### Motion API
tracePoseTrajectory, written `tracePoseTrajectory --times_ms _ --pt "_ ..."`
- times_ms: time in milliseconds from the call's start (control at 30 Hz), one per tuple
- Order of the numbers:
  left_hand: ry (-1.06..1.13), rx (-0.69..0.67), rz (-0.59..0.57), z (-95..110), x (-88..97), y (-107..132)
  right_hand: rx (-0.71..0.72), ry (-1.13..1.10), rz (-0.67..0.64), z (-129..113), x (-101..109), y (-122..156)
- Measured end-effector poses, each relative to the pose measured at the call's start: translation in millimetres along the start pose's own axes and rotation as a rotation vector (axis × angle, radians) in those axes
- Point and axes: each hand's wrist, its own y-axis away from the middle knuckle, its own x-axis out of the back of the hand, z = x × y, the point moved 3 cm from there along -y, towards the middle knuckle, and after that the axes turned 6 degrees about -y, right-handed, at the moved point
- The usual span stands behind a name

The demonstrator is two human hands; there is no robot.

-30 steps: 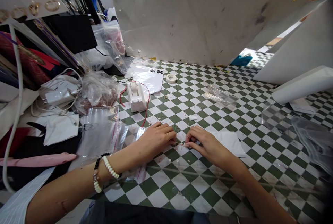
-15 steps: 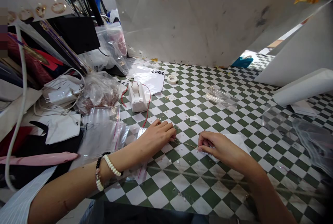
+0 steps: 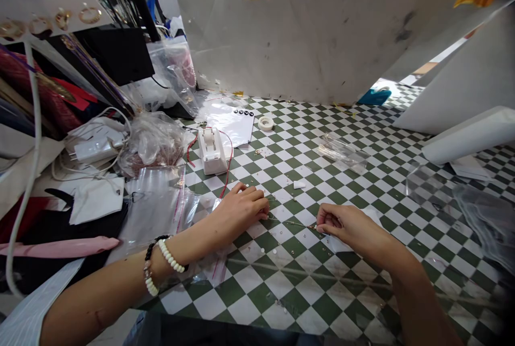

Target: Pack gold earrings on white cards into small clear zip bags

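A thin strand [image 3: 292, 222] with tiny gold-coloured bits runs nearly level between my hands, just above the checkered tabletop. My left hand [image 3: 247, 204] pinches its left end, the fingertips pointing down and partly hidden. At the other end my right hand [image 3: 336, 221] closes thumb and forefinger on it, where a small reddish-gold piece shows. Under the right hand lies a white sheet [image 3: 341, 244], partly covered. Small rings and flat round bits are scattered around both hands. Beyond them sits a small white piece [image 3: 299, 184].
A white tape dispenser [image 3: 212, 155] with a red cord [image 3: 230, 169] stands beyond my left hand, near a tape roll [image 3: 265, 123]. Clear plastic bags [image 3: 155, 201] and a white charger [image 3: 98, 145] crowd the left. A clear packet [image 3: 341, 153] lies farther right. A grey panel [image 3: 306, 29] closes the back.
My right hand has moved to the right, drawing the strand out longer between the hands. My left hand has shifted slightly left.
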Motion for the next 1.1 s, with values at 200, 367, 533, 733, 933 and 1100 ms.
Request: tracePoseTrajectory --times_ms 200,367,533,733,933,1100 --pt "0.02 -0.009 -0.025 1 7.7 0 0.166 -0.066 0.16 -20 3 0" --pt "-0.068 -0.018 -0.01 1 3.4 -1 0.433 -0.052 0.243 -47 -22 -5" --pt "-0.194 -0.04 -0.005 5 -4.7 -3 0.547 -0.007 0.288 -53 -50 -17" --pt "-0.231 -0.069 -0.043 9 -2.5 -1 0.578 -0.002 0.316 -56 -60 -23" --pt "-0.134 -0.104 0.033 9 -3.1 0 0.568 -0.098 0.332 -60 -62 -25" --pt "-0.189 -0.079 0.133 6 0.5 -2 0.567 -0.091 0.324 -58 -63 -24"
